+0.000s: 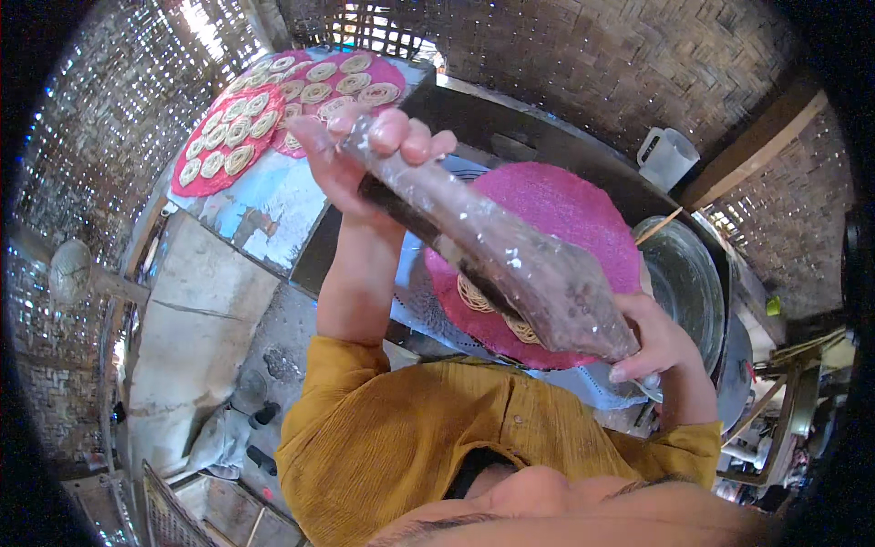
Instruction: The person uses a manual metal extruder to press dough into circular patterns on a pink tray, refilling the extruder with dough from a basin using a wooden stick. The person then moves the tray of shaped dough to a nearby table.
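1. Woven bamboo walls (565, 55) close in the space, with daylight showing through the open weave on the left and at the top.
2. Below the hands lies a round pink mat (583, 219), resting on a white perforated sheet (437, 319); a few coiled, pale noodle spirals (476, 294) sit on the mat's near edge.
3. The left hand (365, 150) is raised, fingers curled tightly around the upper end of a long, clear piping bag (497, 251) filled with brownish-purple paste.
4. The right hand (652, 342) grips the lower, thicker end of the same bag, its fingers wrapped under it and closed firmly.
5. The bag runs on a slant from upper left to lower right, held above the pink mat and just over the spirals; its surface is glossy and smeared.
6. Both arms wear mustard-yellow sleeves (401, 419).
7. Farther off, at upper left, two more pink mats (301, 100) lie on a blue-grey table (264, 205), each covered with rows of the same coiled spirals.
8. To the right of the near mat stands a large metal basin (688, 283) with a thin stick (658, 226) resting at its rim.
9. A white plastic jug (667, 157) sits behind the basin, near the wall.
10. At lower left a grey concrete slab (196, 337) reaches down toward the ground.
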`<state>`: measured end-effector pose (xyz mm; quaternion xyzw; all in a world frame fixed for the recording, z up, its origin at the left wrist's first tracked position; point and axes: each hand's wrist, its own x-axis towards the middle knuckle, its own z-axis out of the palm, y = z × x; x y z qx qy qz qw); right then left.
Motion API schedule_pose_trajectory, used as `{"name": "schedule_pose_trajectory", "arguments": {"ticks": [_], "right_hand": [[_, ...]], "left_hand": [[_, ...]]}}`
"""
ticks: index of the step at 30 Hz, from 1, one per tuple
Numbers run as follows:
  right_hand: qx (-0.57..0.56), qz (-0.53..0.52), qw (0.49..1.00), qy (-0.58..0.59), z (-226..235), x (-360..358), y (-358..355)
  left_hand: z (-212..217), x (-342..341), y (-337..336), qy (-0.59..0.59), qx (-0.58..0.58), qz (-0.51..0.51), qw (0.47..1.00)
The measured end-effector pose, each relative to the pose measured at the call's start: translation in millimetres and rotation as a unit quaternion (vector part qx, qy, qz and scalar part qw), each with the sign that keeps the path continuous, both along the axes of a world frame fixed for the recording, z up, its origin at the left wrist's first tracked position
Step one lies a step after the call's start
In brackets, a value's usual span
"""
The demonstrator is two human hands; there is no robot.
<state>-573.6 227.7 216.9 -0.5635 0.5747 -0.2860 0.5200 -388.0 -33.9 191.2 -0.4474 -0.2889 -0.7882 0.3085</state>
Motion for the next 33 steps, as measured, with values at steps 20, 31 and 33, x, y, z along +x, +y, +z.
{"name": "schedule_pose_trajectory", "arguments": {"ticks": [20,31,33], "right_hand": [[0.04,-0.105,0.99,-0.085,-30,-15,33],[-0.032,-0.137,0.989,-0.044,-40,-22,38],[-0.024,-0.179,0.981,-0.074,-37,-21,40]], "left_hand": [[-141,-33,51,-0.646,-0.261,0.119,0.708],[-125,-30,49,-0.606,-0.518,0.359,0.486],[-115,-29,47,-0.581,-0.555,0.35,0.481]]}}
